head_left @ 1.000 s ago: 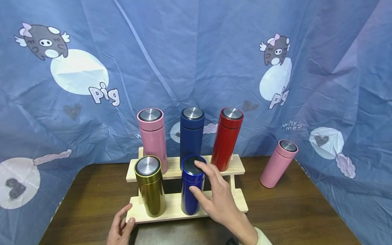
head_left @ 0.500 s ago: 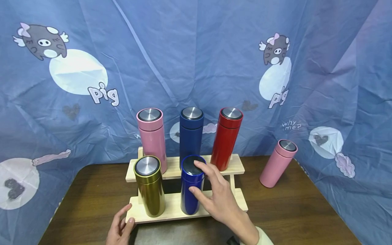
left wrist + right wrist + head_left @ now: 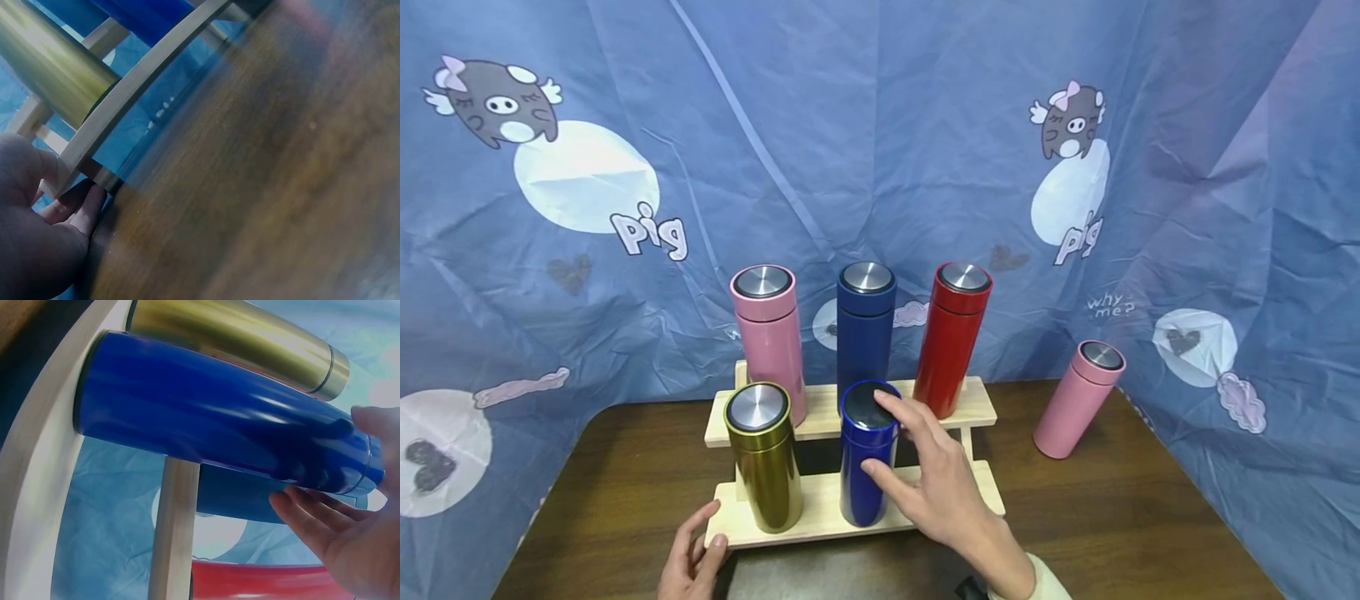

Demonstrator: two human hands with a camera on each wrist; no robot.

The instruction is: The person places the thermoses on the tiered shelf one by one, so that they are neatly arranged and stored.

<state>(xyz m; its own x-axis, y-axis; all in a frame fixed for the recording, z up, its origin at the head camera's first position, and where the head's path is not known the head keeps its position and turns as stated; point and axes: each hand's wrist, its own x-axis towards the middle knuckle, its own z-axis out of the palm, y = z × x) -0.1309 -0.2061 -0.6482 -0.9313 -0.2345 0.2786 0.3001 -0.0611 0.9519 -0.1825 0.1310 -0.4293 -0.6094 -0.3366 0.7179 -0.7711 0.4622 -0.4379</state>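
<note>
In the head view, my right hand [image 3: 936,475] grips a glossy blue thermos bottle [image 3: 863,492] near its top, an index finger on the dark lid and the thumb on its near side. From the right wrist, that blue bottle stands on the front shelf, thumb and fingers at opposite sides. A two-tier wooden rack [image 3: 741,533] carries it, and my left hand [image 3: 691,557] pinches the left end of the lower shelf. Thumb above and fingers below the shelf end show in the left wrist view. A gold thermos bottle [image 3: 769,483] stands upright left of the blue one.
Along the upper shelf stand a pink bottle [image 3: 771,350], a dark blue bottle [image 3: 865,342] and a red bottle [image 3: 951,350]. Another, shorter pink bottle [image 3: 1078,404] stands on the brown table [image 3: 1112,533] to the right. A blue printed cloth [image 3: 820,125] hangs behind.
The head view has shifted slightly, so everything sits a little further left. Both hands keep their places on the rack and the blue thermos bottle.
</note>
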